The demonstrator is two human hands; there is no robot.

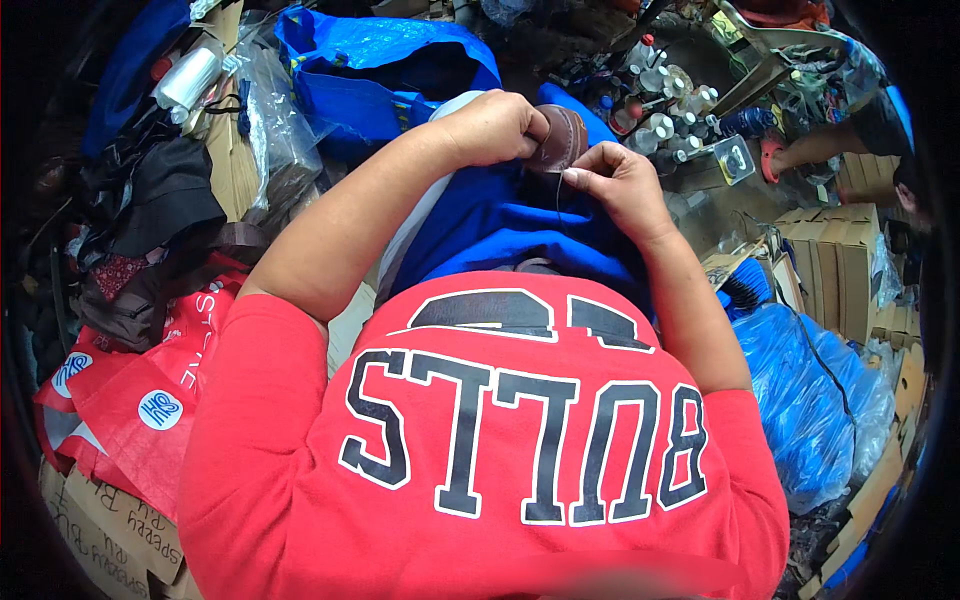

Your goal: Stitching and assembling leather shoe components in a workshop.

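Observation:
Above my blue-clad lap, my left hand (497, 126) grips a brown leather piece (562, 140) with its fingers curled round the left side. The piece has a rounded edge with a line of light stitches, like the end of a shoe; the rest of it is hidden behind my hand. At its lower right edge, my right hand (622, 188) is closed in a pinch, thumb against forefinger. A thin dark thread (558, 196) hangs down beside that thumb tip, over the blue cloth (500, 225). Whether a needle is in the pinch is too small to tell.
A blue bag (385, 45) lies open ahead. Several bottles (660, 90) stand at the far right, near another person's foot (775, 158). Cardboard boxes (830, 265) and a blue plastic bag (800, 400) are on my right; red bags (125, 400) and a dark cloth (165, 195) on my left.

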